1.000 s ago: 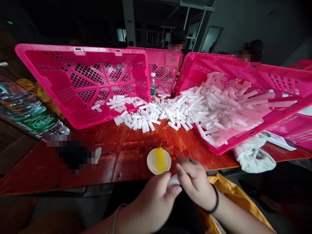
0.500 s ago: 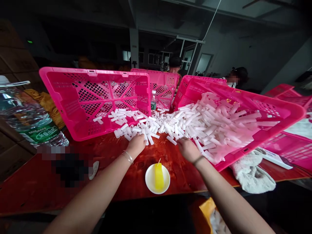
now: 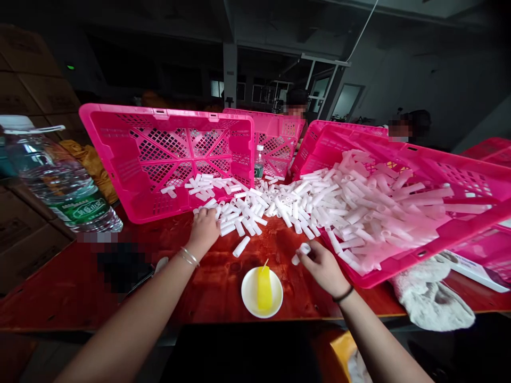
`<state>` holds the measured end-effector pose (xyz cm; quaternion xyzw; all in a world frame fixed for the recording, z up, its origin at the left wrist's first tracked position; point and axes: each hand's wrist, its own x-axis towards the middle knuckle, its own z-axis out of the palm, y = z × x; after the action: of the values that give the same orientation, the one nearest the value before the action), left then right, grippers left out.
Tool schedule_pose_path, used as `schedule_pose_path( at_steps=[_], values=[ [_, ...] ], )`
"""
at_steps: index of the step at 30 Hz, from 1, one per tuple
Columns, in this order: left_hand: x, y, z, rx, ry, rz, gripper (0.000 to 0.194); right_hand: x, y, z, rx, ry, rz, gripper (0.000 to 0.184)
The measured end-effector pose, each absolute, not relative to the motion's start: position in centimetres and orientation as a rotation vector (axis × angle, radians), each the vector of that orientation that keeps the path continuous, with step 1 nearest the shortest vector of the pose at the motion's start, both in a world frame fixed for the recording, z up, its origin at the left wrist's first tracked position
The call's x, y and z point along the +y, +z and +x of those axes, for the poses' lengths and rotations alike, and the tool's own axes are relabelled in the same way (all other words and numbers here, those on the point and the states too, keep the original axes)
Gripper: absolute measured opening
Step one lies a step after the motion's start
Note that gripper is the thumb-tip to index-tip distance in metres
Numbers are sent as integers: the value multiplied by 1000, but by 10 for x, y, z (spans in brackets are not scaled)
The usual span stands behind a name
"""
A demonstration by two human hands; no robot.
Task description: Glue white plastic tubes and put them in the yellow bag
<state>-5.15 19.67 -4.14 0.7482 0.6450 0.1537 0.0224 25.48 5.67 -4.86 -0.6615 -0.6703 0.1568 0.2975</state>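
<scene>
Water bottle (image 3: 59, 181) label showing green, writing unreadable. Left hand (image 3: 204, 227) resting spread on white tubes (image 3: 239, 213); right hand (image 3: 321, 263) pinching one tube (image 3: 305, 248) above the table (image 3: 207, 287).

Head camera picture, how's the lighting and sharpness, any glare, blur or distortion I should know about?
Head view: the room behind is dim, the red table glossy with glare. The white tubes in the right pink crate smear toward the edge; the water bottle at far left looks stretched by the wide lens. Left hand and right hand are reasonably sharp.
</scene>
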Motion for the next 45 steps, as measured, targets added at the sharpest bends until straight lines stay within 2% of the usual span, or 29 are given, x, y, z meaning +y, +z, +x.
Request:
schedule_pose_path(
  at_steps=[5, 7, 12, 16, 21, 22, 23, 26, 28, 34, 39, 45],
  values=[
    [218, -49, -65, 1855, 308, 2396, 17, 17, -50, 245, -1610, 783, -1331, 21],
    [216, -51, -63, 1830, 288, 2413, 16, 13, -54, 234, -1709, 816, -1274, 27],
    [186, -48, -57, 1869, 405, 2378, 29, 24, -73, 210, -2036, 476, -1223, 41],
    [133, -49, -56, 1719, 506, 2358, 39, 27, -81, 207, -2196, 228, -1148, 49],
    [58, -58, -49, 1291, 754, 2127, 20, 24, -79, 218, -2211, 215, -1073, 41],
    [48, -61, -47, 1218, 748, 2098, 22, 24, -78, 221, -2202, 275, -1052, 38],
    [40, -63, -43, 1158, 723, 2083, 34, 24, -77, 222, -2185, 348, -1036, 36],
    [31, -70, -34, 1087, 627, 2065, 86, 22, -75, 223, -2068, 576, -1065, 38],
    [32, -74, -28, 1098, 603, 2054, 96, 19, -74, 221, -1990, 633, -1136, 40],
    [39, -75, -22, 1113, 663, 2020, 92, 9, -71, 214, -2134, 420, -1021, 26],
    [36, -77, -23, 1080, 690, 2049, 87, -1, -72, 207, -1931, 658, -1155, 28],
    [35, -82, -25, 1050, 711, 2081, 83, -15, -72, 199, -2002, 558, -1071, 22]
  ],
)
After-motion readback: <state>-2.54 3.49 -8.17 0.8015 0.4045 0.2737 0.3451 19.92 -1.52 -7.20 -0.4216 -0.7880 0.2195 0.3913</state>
